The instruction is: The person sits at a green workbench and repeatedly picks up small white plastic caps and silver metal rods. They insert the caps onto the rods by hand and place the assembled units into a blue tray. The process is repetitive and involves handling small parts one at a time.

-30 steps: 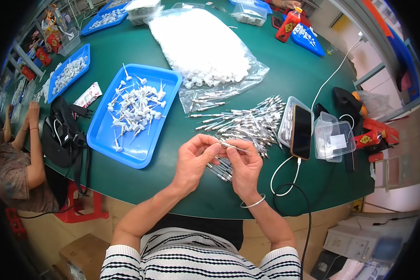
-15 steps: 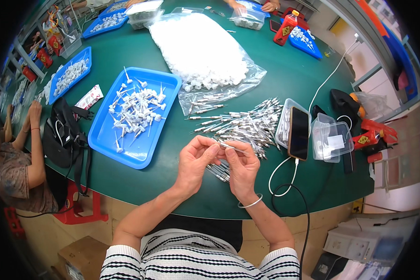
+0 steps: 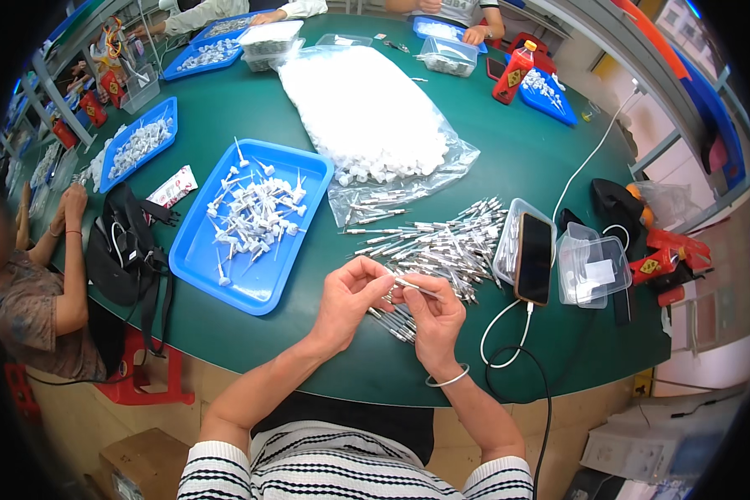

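Head cam: left hand and right hand both pinching a thin rod near the rod pile. Looks partway: white-ended pieces fill some of the blue tray, loads of rods left.

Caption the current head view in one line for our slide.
Left hand and right hand hold a slim piece near a pile of thin rods, a blue tray to their left.

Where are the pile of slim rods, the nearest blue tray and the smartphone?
Pile of slim rods (image 3: 454, 246), head view: middle of the heap.
Nearest blue tray (image 3: 197, 256), head view: bare floor, lower left.
Smartphone (image 3: 534, 258), head view: middle of its dark screen.
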`<action>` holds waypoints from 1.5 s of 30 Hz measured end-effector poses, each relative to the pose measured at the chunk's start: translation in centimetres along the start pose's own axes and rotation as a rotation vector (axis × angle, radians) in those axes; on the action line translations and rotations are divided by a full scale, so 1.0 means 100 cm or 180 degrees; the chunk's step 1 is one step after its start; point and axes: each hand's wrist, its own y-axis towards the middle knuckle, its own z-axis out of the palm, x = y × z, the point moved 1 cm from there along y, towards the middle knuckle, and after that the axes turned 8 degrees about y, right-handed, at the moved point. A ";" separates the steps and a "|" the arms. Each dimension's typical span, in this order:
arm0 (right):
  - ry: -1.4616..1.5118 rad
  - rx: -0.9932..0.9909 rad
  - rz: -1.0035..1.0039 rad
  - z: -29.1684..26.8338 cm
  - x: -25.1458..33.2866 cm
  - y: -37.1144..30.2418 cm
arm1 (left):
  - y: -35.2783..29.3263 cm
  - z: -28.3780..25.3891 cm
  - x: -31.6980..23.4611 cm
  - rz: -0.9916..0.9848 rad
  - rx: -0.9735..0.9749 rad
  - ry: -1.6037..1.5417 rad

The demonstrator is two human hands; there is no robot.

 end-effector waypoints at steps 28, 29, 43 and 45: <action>-0.0046 -0.0235 -0.0183 -0.014 0.016 0.012 | 0.134 -0.025 -0.051 0.2487 -0.0151 0.4970; -0.0098 -0.0248 -0.0163 -0.018 0.017 0.013 | 0.113 -0.016 -0.059 0.2006 0.0007 0.4461; 0.0596 0.0063 0.0847 -0.008 0.010 0.026 | 0.009 -0.038 -0.004 -0.0178 0.0507 0.0453; 0.0576 0.0138 0.0921 0.002 0.012 0.034 | 0.011 -0.041 -0.008 -0.0167 0.0535 0.0322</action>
